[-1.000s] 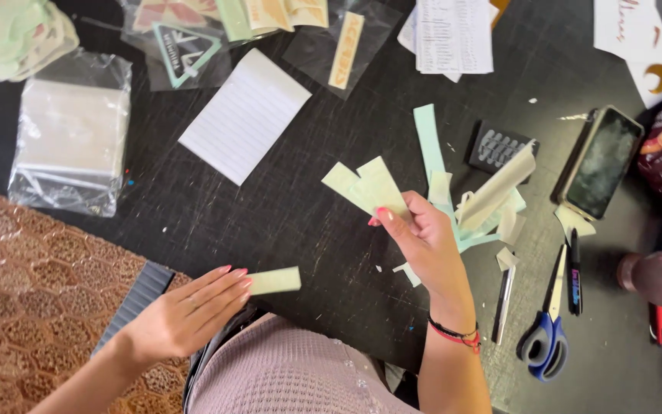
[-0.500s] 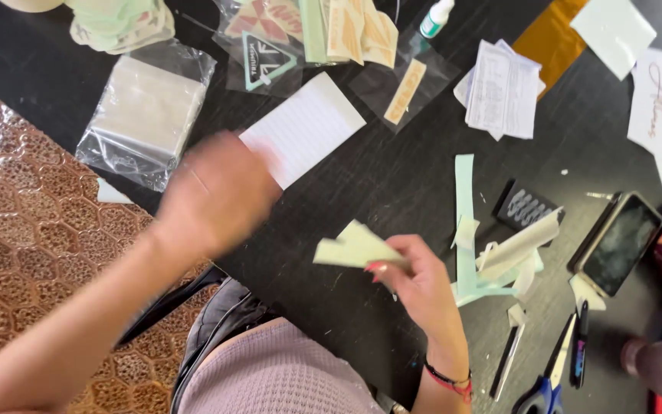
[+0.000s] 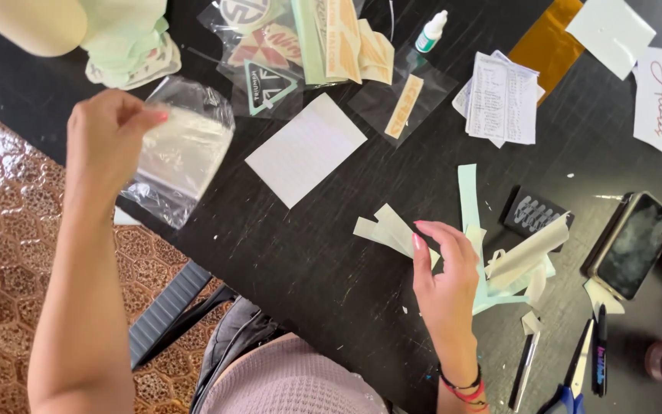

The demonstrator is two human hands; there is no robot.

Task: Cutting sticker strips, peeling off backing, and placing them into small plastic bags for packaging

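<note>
Left hand (image 3: 109,126): raised over the counter's (image 3: 300,261) left edge, fingers pinched shut on the top corner of a clear bag (image 3: 181,157); the bag hangs off the counter, tilted, its pale contents showing through.
Right hand (image 3: 444,268): low over the middle of the counter, thumb and fingers closed on pale strips (image 3: 385,228) that fan out to its left.
Bag from right hand: up and to the left, well apart, with a white sheet (image 3: 306,149) lying between them.
Strips' long axis: running left and slightly up from the right hand, pointing roughly toward the bag.
Nearer hand: the left already has the bag; the right is the far one.
Loose scraps (image 3: 526,261): piled just right of the right hand.
Scissors (image 3: 572,379): near the lower right edge, beside a pen (image 3: 599,349), clear of both hands.
Phone (image 3: 636,244): far right, untouched.
</note>
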